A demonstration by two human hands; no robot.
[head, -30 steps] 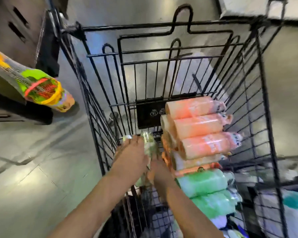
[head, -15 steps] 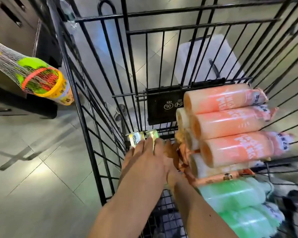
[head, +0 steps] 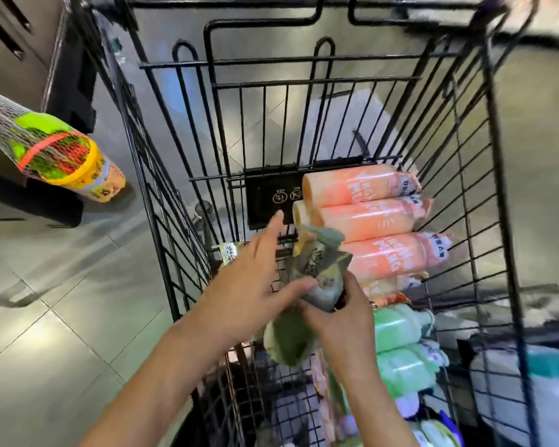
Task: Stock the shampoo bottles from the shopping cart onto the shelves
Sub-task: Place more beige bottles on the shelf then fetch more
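Inside the black wire shopping cart [head: 162, 195] lie stacked orange shampoo bottles [head: 368, 217] and, below them, green shampoo bottles [head: 397, 330]. My right hand [head: 339, 317] grips an olive-green shampoo bottle [head: 317, 279], lifted a little above the cart's floor and blurred by motion. My left hand [head: 249, 282] has its fingers spread, the thumb touching the bottle's side. Another similar green bottle [head: 229, 253] lies against the cart's left wall, partly hidden by my left hand.
A netted toy bucket set [head: 58, 156] hangs at the left from a dark shelf unit [head: 29, 59]. Grey tiled floor [head: 46, 317] lies to the left of the cart. More packaged goods [head: 530, 382] fill the cart's near right corner.
Both hands were down low on the green bottles by the cart's left wall. Now my right hand has lifted one bottle, and my left hand has opened beside it.
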